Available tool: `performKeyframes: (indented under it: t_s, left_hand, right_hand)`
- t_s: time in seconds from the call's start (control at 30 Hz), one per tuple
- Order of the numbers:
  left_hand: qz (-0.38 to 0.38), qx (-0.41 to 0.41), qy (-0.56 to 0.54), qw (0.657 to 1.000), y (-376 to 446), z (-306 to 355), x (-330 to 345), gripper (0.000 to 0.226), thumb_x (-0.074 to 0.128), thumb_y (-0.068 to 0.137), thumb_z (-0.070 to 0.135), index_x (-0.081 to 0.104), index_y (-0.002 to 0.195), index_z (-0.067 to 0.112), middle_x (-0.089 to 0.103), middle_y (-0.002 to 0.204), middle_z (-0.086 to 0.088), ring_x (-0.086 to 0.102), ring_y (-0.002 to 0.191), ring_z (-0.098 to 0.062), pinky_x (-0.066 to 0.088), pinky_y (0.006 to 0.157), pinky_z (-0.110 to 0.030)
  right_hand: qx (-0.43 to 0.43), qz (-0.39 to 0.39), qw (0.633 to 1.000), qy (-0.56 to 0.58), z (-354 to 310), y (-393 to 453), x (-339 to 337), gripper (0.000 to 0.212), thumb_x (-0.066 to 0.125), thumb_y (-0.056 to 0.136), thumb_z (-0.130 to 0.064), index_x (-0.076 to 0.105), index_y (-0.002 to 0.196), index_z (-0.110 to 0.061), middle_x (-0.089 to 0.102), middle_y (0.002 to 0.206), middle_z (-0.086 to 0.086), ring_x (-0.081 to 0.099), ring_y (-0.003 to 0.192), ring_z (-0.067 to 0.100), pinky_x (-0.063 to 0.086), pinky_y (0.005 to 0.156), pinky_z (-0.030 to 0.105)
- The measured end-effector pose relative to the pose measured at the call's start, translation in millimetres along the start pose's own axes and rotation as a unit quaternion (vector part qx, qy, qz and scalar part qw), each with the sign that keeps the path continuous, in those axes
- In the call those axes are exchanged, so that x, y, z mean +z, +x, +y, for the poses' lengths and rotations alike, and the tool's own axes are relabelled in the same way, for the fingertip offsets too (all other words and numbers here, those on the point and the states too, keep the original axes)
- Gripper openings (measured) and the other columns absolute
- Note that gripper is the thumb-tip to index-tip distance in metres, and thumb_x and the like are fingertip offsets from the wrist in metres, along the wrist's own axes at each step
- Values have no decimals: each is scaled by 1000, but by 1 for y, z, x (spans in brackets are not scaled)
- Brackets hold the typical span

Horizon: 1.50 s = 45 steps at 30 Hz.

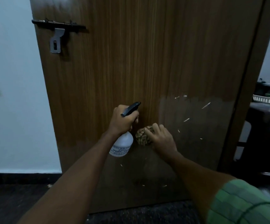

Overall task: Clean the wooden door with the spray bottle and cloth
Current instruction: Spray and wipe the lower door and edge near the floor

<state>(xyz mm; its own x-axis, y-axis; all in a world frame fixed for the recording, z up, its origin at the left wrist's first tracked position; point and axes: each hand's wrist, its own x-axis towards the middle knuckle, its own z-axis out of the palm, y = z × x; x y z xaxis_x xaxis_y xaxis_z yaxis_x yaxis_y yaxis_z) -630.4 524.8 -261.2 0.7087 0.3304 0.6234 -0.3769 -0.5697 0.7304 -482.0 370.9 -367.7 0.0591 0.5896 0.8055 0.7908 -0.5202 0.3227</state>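
Currently left hand [124, 120] grips spray bottle [122, 145], right hand [161, 138] fingers bunch cloth [143, 135] against wooden door [147, 62]; risk: spray wets cloth hand, runs streak.

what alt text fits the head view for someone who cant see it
A person's left hand grips a white plastic spray bottle with a black trigger, while the right hand holds a bunched patterned cloth at a brown wooden door. A black sliding bolt sits upper left.
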Motion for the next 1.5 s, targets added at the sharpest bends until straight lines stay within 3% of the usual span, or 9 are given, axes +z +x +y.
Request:
performKeyframes:
  t_s: [0.1, 0.3, 0.6, 0.83, 1.1, 1.2, 1.3, 1.4, 1.5]
  left_hand:
    - [6, 5, -8, 1000, 7, 2, 12, 28, 64, 96, 9, 69, 72, -5, 71, 64, -16, 57, 42, -18, 42, 45, -28]
    - [6, 13, -54, 998, 13, 3, 28, 31, 63, 89, 21, 70, 70, -2, 70, 64, -19, 58, 42, -30, 44, 46, -34]
    - [9, -2, -51, 999, 21, -4, 29, 28, 64, 94, 12, 70, 71, -2, 70, 64, -18, 57, 42, -25, 43, 45, -31]
    - [21, -16, -35, 999, 30, 3, 65, 30, 66, 92, 15, 70, 66, 0, 70, 62, -18, 59, 40, -28, 45, 43, -33]
    - [8, -8, -17, 1000, 39, 10, 91, 30, 65, 94, 10, 70, 65, 1, 71, 60, -10, 57, 41, -13, 41, 44, -26]
    - [3, -9, -35, 999, 45, 18, 99, 29, 65, 95, 11, 70, 70, -1, 71, 63, -12, 57, 41, -19, 42, 43, -28]
    - [-1, 6, -31, 1000, 50, 26, 108, 29, 65, 96, 12, 70, 70, 0, 71, 62, -13, 58, 41, -22, 43, 42, -28]
    - [-1, 10, -31, 999, 54, 28, 117, 29, 65, 95, 12, 70, 70, 0, 71, 63, -15, 59, 42, -22, 43, 42, -28]
    - [-15, 6, -34, 999, 56, 32, 127, 28, 63, 96, 10, 71, 73, -4, 72, 66, -17, 58, 43, -20, 44, 42, -27]
  right_hand:
    - [14, 10, 1000, -13, 14, 18, -5, 49, 72, 81, -16, 58, 128, -16, 53, 115, 14, 52, 88, 28, 49, 68, 37]
    - [165, 179, 970, -3, 42, 105, -38, 35, 57, 89, -8, 58, 125, -11, 54, 102, 12, 50, 81, 26, 44, 66, 34]
    - [-82, 0, 996, -37, 67, 2, -10, 43, 58, 95, -45, 55, 126, -17, 54, 108, 17, 51, 83, 29, 50, 65, 43]
    - [184, 172, 968, -11, 84, 97, -60, 56, 53, 85, -2, 55, 139, -19, 53, 113, 11, 53, 83, 23, 49, 64, 35]
    - [-27, 31, 999, -34, 86, -31, -9, 40, 61, 98, -29, 58, 137, -18, 49, 115, 15, 55, 81, 29, 49, 65, 41]
    - [68, 97, 993, -29, 97, 23, -32, 34, 45, 104, -25, 55, 137, -22, 54, 112, 15, 55, 85, 29, 49, 69, 43]
    - [185, 162, 969, -19, 113, 83, -56, 46, 58, 92, -8, 57, 135, -24, 54, 114, 10, 54, 90, 25, 48, 73, 38]
    - [167, 170, 971, -32, 111, 61, -39, 43, 65, 94, -18, 59, 137, -23, 57, 120, 13, 54, 93, 26, 48, 75, 38]
    - [40, 64, 996, -41, 110, -27, -12, 60, 73, 89, -25, 50, 145, -24, 52, 127, 17, 57, 97, 30, 53, 76, 43]
